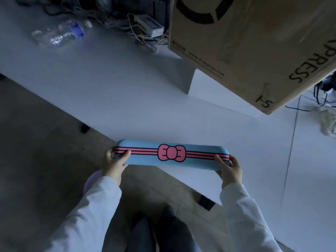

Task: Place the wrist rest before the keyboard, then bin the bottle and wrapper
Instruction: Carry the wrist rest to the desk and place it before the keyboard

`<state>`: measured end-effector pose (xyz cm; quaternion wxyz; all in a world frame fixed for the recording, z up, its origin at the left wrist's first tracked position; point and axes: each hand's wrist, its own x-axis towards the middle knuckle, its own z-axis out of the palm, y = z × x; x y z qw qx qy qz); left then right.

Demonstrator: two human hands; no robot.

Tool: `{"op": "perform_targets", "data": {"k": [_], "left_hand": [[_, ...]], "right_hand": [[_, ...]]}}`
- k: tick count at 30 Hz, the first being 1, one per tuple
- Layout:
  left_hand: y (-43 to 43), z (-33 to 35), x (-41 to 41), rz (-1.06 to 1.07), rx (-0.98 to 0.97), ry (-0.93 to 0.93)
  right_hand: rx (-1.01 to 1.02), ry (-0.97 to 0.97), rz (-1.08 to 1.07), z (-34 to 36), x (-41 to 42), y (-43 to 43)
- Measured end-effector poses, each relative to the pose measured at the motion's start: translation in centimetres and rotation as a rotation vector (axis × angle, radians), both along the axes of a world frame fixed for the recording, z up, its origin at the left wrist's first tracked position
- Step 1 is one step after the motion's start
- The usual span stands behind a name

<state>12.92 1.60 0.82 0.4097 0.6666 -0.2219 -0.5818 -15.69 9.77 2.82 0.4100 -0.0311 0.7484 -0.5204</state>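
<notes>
The wrist rest (145,157) is a long blue pad with pink stripes and a pink bow in its middle. I hold it level over the near edge of the white table (127,99). My left hand (114,163) grips its left end and my right hand (230,169) grips its right end, thumbs on top. A clear plastic bottle (58,34) with a blue label lies on its side at the table's far left, with a white cap beside it. No keyboard or wrapper is in view.
A large cardboard box (254,42) stands at the back right. Tangled cables and a white power adapter (149,25) lie behind the table. Crumpled white material and dark cords (327,120) sit at the right edge. A purple object (92,180) shows below my left wrist.
</notes>
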Motion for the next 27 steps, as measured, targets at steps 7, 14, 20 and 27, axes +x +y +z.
{"op": "perform_targets", "data": {"k": [7,14,20,27], "left_hand": [[3.3,1.4,9.5,0.184,-0.044,0.004],[7.8,4.3,21.4,0.395,-0.103,0.045],[11.2,4.8,32.7,0.434,-0.132,-0.034],[13.5,5.2,40.2,0.606,-0.174,-0.007]], "right_hand": [[-0.080,-0.035,0.185,1.2,8.6,-3.5],[-0.090,0.017,0.379,1.8,20.9,-4.3],[-0.138,-0.096,0.470,3.0,32.6,-4.2],[-0.159,-0.113,0.595,3.8,40.8,-6.3]]}}
